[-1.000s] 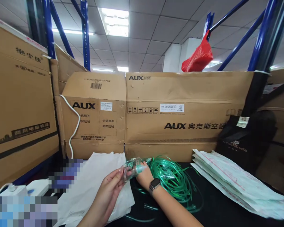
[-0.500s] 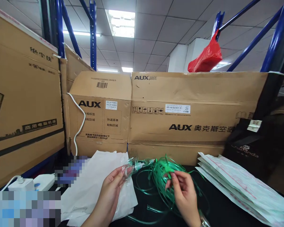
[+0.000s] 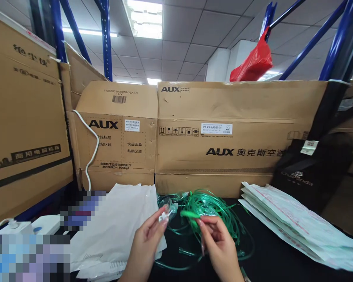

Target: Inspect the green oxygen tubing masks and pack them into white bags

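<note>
My left hand (image 3: 147, 243) pinches a small clear plastic piece with a white fitting (image 3: 164, 215) between thumb and fingers; its exact kind is not plain. In my right hand (image 3: 220, 243), thumb and forefinger grip one end of a bright green strip (image 3: 190, 214), whose other end points left toward the clear piece. Behind the hands lies a loose coil of translucent green tubing (image 3: 223, 211) on the black table surface (image 3: 223, 271). One cut-looking tube end (image 3: 186, 251) rests between the hands. More clear plastic (image 3: 176, 196) shows at the coil's back left.
White plastic mailing bags (image 3: 114, 227) lie on the left, and a stack of pale packages (image 3: 300, 223) on the right. Cardboard panels (image 3: 188, 156) wall off the back. White power adapters (image 3: 47, 225) sit far left; a black bag (image 3: 302, 172) hangs at right.
My right hand has drawn the green strip out of the coil, toward the left. My left hand has moved slightly right, nearer to it. The whole view has shifted a little.
</note>
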`<action>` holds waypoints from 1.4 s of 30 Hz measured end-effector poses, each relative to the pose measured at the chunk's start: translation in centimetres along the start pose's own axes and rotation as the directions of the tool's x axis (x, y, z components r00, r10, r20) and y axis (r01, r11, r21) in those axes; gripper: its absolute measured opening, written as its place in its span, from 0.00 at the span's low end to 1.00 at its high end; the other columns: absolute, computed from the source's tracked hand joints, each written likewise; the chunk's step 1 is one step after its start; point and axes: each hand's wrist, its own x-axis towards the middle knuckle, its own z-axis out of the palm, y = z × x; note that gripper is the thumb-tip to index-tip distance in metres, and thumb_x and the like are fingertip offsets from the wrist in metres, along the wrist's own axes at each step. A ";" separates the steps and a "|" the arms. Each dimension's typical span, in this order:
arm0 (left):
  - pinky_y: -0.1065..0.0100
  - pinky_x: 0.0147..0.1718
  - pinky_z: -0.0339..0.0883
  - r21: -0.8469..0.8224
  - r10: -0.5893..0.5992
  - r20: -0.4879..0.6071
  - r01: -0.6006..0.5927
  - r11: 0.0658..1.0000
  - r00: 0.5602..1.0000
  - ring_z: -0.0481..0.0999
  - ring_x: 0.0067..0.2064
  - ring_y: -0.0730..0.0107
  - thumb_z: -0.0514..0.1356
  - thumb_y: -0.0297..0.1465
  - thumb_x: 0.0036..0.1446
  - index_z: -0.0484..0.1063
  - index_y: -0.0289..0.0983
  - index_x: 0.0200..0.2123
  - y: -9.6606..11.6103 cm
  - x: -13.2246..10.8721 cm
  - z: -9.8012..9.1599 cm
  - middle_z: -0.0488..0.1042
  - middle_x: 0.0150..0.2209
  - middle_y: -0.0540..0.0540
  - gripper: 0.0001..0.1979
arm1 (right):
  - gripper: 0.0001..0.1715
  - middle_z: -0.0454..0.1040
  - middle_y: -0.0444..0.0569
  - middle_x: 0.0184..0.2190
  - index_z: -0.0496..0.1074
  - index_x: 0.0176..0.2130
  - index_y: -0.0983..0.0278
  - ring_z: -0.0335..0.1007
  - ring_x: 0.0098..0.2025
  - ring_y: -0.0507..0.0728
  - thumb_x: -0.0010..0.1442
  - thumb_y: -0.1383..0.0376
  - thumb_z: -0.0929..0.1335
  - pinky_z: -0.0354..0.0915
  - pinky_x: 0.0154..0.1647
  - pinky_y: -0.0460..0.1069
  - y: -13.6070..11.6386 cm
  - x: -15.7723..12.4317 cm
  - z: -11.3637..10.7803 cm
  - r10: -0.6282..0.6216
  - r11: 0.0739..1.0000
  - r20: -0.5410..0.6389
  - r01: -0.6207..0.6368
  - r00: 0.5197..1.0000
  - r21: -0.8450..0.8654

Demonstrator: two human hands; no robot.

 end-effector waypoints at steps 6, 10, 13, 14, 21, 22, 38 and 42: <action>0.60 0.50 0.59 0.043 0.059 0.117 -0.065 0.997 0.991 0.66 0.51 0.54 0.67 0.25 0.34 0.70 0.38 0.44 -2.7 -1.3 0.5 0.70 0.48 0.43 0.28 | 0.11 0.73 0.50 0.30 0.64 0.39 0.61 0.71 0.32 0.55 0.53 0.63 0.65 0.69 0.31 0.47 0.9 -1.4 1.0 -0.183 0.979 0.144 0.193 0.972 -0.060; 0.63 0.53 0.54 0.130 0.223 0.136 -0.241 0.962 0.965 0.62 0.54 0.58 0.62 0.28 0.44 0.67 0.38 0.48 -4.0 -1.4 0.1 0.65 0.53 0.43 0.24 | 0.09 0.72 0.48 0.27 0.70 0.37 0.61 0.70 0.27 0.54 0.54 0.64 0.63 0.67 0.26 0.46 0.9 -1.0 0.6 -0.212 0.949 0.192 0.248 0.958 -0.194; 0.63 0.56 0.48 0.182 0.332 0.173 -0.361 0.915 0.927 0.54 0.58 0.60 0.61 0.28 0.44 0.60 0.38 0.53 -4.8 -1.5 -0.2 0.57 0.57 0.42 0.30 | 0.09 0.71 0.48 0.25 0.73 0.33 0.60 0.68 0.26 0.54 0.54 0.64 0.63 0.66 0.26 0.46 0.7 -0.5 0.3 -0.233 0.917 0.171 0.275 0.957 -0.288; 0.63 0.56 0.47 0.204 0.343 0.203 -0.382 0.901 0.917 0.53 0.58 0.59 0.63 0.27 0.41 0.58 0.39 0.54 -5.0 -1.5 -0.3 0.56 0.58 0.42 0.34 | 0.09 0.70 0.48 0.25 0.73 0.33 0.60 0.67 0.27 0.55 0.54 0.65 0.63 0.65 0.26 0.46 0.7 -0.4 0.3 -0.248 0.907 0.163 0.288 0.955 -0.308; 0.64 0.52 0.57 0.240 0.289 0.137 -0.315 0.918 0.947 0.62 0.54 0.59 0.60 0.29 0.47 0.65 0.40 0.48 -5.1 -1.3 -0.4 0.65 0.53 0.44 0.22 | 0.10 0.61 0.48 0.27 0.74 0.34 0.59 0.62 0.28 0.54 0.53 0.67 0.64 0.64 0.26 0.47 0.4 -0.5 0.6 -0.364 0.824 0.228 0.426 0.903 -0.373; 0.64 0.51 0.59 0.216 0.273 0.118 -0.293 0.931 0.955 0.64 0.53 0.58 0.60 0.30 0.47 0.66 0.40 0.47 -4.9 -1.2 -0.4 0.66 0.53 0.43 0.21 | 0.10 0.60 0.48 0.27 0.74 0.34 0.59 0.62 0.28 0.53 0.53 0.67 0.64 0.64 0.26 0.47 0.4 -0.5 0.6 -0.369 0.817 0.226 0.431 0.902 -0.383; 0.64 0.47 0.64 0.183 0.238 0.021 -0.237 0.954 0.971 0.70 0.48 0.60 0.59 0.35 0.47 0.67 0.40 0.46 -4.7 -1.1 -0.6 0.71 0.48 0.44 0.20 | 0.16 0.74 0.47 0.18 0.75 0.36 0.64 0.60 0.13 0.50 0.50 0.58 0.66 0.57 0.12 0.45 1.0 1.1 -0.2 0.192 0.977 0.145 -0.176 0.971 -0.118; 0.66 0.45 0.66 0.190 0.246 0.036 -0.249 0.950 0.969 0.71 0.47 0.61 0.59 0.35 0.47 0.67 0.40 0.46 -4.8 -1.2 -0.5 0.71 0.48 0.45 0.20 | 0.12 0.76 0.51 0.38 0.76 0.33 0.63 0.68 0.42 0.59 0.44 0.63 0.70 0.65 0.38 0.48 0.0 1.9 -0.6 0.190 0.967 0.151 -0.212 0.970 0.144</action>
